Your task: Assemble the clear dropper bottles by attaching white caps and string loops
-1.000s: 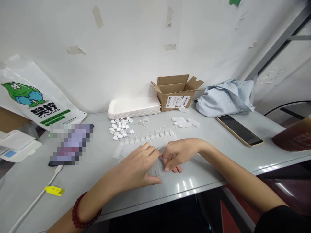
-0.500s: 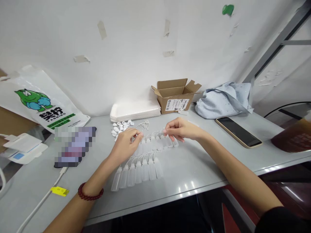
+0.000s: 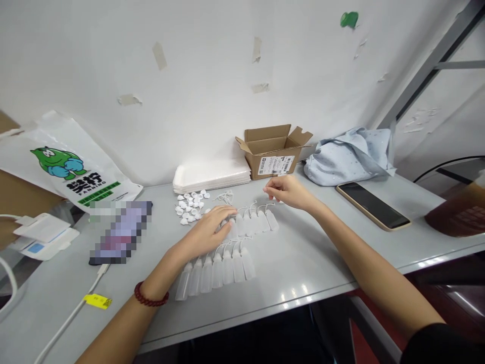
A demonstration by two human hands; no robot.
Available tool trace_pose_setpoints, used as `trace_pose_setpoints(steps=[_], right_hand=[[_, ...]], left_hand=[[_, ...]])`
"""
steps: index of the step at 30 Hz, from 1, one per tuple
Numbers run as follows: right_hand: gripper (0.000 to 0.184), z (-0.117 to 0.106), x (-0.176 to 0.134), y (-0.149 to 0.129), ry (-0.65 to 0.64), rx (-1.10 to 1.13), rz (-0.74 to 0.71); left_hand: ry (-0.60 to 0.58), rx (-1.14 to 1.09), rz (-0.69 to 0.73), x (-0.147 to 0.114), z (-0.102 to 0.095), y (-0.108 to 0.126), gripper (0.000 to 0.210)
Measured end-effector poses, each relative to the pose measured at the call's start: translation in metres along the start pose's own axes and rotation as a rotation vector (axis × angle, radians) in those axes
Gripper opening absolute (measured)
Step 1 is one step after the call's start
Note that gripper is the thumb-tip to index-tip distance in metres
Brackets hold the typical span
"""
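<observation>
My left hand [image 3: 210, 227] lies over the left part of the back row of small translucent squeeze bottles [image 3: 257, 222], fingers stretched forward and thumb apart. It touches or hovers just above them and hides several. My right hand [image 3: 290, 192] is just beyond the right end of that row, its fingers curled in toward the thumb; whatever is between them is too small to make out. White cords loop from the bottle necks. A front row of similar bottles [image 3: 216, 270] lies nearer the table edge. Loose white caps [image 3: 191, 206] sit beside my left hand, and loose white cords [image 3: 225, 196] lie behind it.
Behind the caps lies a stack of white trays [image 3: 212, 174], beside an open cardboard box [image 3: 275, 156]. A light blue cloth bag [image 3: 348, 156] and a phone [image 3: 373, 206] are at right. At left are a second phone [image 3: 121, 232] on a cable and a white printed bag [image 3: 76, 156].
My left hand has moved right over the back row, and its fingers have straightened. My right hand has drawn back from the cords, slightly up and right.
</observation>
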State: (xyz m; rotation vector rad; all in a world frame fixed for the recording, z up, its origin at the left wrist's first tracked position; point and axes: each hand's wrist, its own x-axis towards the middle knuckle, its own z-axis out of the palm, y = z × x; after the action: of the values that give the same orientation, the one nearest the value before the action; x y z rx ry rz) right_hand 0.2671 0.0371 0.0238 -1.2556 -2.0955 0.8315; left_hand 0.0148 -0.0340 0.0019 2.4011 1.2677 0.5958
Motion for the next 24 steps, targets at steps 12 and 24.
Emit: trace_pose_setpoints(steps=[12, 24], right_hand=[[0.019, -0.004, 0.002, 0.003, 0.048, -0.086, -0.015], [0.017, -0.015, 0.009, 0.028, 0.054, -0.645, 0.031]], left_hand=[[-0.067, -0.003, -0.058, -0.001, 0.001, 0.004, 0.035], [0.091, 0.310, -0.031, 0.003, -0.004, -0.041, 0.039]])
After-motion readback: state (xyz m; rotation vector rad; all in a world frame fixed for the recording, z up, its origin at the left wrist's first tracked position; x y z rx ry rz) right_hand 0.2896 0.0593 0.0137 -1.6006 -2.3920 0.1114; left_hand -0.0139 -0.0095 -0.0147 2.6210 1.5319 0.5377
